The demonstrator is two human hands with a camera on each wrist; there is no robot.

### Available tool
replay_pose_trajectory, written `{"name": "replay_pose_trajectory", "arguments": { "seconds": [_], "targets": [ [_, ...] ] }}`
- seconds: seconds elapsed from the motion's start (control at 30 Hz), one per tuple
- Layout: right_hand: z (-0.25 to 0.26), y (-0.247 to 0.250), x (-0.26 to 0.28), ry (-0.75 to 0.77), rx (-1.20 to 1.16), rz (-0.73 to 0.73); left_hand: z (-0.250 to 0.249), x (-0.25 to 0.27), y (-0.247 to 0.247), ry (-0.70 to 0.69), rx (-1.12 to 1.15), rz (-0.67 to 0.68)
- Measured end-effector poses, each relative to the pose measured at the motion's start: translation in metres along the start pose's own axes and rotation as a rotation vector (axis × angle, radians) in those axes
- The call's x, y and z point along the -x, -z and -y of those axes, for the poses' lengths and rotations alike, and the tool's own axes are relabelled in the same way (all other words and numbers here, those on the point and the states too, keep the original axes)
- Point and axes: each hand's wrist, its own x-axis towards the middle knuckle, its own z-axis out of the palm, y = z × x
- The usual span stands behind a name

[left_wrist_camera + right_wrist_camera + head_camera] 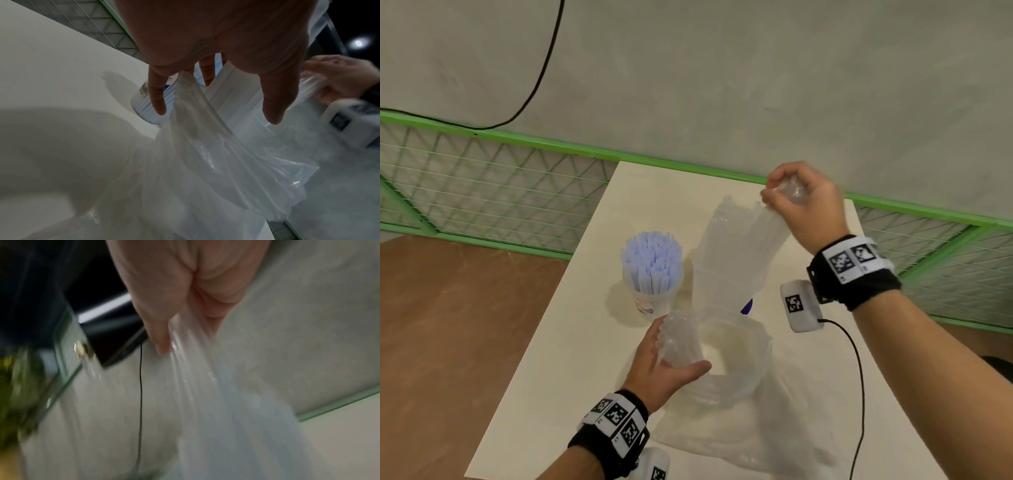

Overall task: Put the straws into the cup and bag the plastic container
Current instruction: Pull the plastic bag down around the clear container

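A clear cup packed with pale blue-white straws stands on the cream table; it also shows in the left wrist view as the cup. Just right of it, a thin clear plastic bag is stretched open between both hands. My right hand is raised and grips one bunched handle; the right wrist view, blurred, shows the right hand pinching the film. My left hand, low by the cup, holds the other bunched handle; its fingers hang over the film. The translucent plastic container stands upright within the bag's film.
A green mesh fence and a grey wall run behind the table. Wooden floor lies to the left. A black cable trails from the right wrist camera across the table's right side. Loose bag film spreads toward the near edge.
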Motion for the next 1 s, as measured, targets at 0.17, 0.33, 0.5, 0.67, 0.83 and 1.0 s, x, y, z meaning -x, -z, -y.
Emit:
{"name": "replay_pose_trajectory", "arguments": {
  "seconds": [0.17, 0.33, 0.5, 0.67, 0.83, 1.0],
  "targets": [
    [-0.036, -0.034, 0.014, 0.181, 0.403, 0.337, 0.001, -0.001, 0.0, 0.007, 0.013, 0.004],
    [-0.054, -0.053, 0.036, 0.3, 0.717, 0.67, 0.001, -0.003, 0.001, 0.015, 0.025, -0.004],
    [-0.048, -0.051, 0.036, 0.251, 0.755, 0.777, 0.001, -0.005, 0.001, 0.035, 0.046, -0.004],
    [-0.015, -0.047, 0.045, 0.334, 0.557, 0.575, 0.0, -0.006, 0.0, 0.031, 0.056, -0.005],
    [0.023, -0.05, 0.09, 0.299, 0.054, 0.757, -0.002, -0.006, 0.0, 0.014, 0.014, -0.016],
    [0.018, -0.056, 0.12, 0.086, -0.002, 0.892, -0.008, -0.007, -0.003, -0.034, -0.051, 0.013]
  ]
}}
